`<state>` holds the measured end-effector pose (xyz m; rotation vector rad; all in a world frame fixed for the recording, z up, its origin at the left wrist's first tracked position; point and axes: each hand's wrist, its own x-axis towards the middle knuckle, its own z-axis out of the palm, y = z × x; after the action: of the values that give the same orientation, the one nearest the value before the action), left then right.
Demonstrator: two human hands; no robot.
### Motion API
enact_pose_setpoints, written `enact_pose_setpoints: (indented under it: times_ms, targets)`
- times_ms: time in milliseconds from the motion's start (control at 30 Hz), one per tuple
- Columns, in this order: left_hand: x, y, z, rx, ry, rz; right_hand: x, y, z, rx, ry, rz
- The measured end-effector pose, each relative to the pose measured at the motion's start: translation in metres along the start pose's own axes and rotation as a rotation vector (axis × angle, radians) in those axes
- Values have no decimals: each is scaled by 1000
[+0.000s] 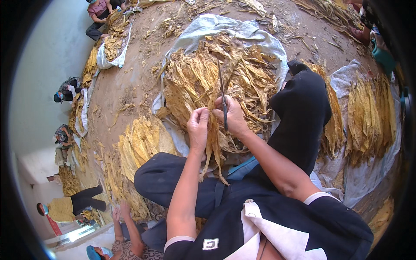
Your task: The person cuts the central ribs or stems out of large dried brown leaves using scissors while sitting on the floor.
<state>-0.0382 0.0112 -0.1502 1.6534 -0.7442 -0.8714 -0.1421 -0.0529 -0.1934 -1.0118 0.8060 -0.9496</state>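
Note:
Between my two hands hangs a dried brown-yellow leaf [213,136], its split ends reaching down to my lap. My left hand [198,125] pinches the leaf's edge between thumb and fingers. Just right of it, my right hand [231,113] holds a pair of dark metal scissors [222,87], blades pointing away from me, and its fingertips also touch the leaf. Whether the blades are apart cannot be told. Under and beyond both hands lies a large heap of dried leaves [191,81] on a pale woven plastic sheet [211,24].
Flattened leaf bundles [143,139] lie at left; more leaf bundles [370,117] rest on plastic sheeting at right. Leaf scraps litter the brown floor [139,65]. A co-worker [130,243] sits close at lower left, hands raised. Several other people are along the wall and at upper right.

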Motion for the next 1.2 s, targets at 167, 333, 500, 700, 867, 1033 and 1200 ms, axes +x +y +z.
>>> enact_pose_setpoints:
  times_ms: [167, 333, 500, 700, 867, 1033, 1200]
  targets:
    - [-8, 3, -1, -167, -178, -21, -2, -11, 7, 151, 4, 58]
    - [-13, -2, 3, -249, -124, -81, -2, -10, 5, 227, 37, 120]
    - [-10, -24, -2, -285, -37, -97, -2, -12, 2, 290, 68, 141]
    - [-8, -31, -11, -337, 28, -101, -2, -13, -1, 324, 79, 167]
    - [3, -23, -21, -622, 132, -237, -2, -16, -3, 325, 146, 153]
    - [7, -8, -44, -899, -92, -434, 1, 1, -14, 258, 186, 270]
    - [9, -10, -54, -718, -54, -384, 9, 56, -31, -187, 256, 179]
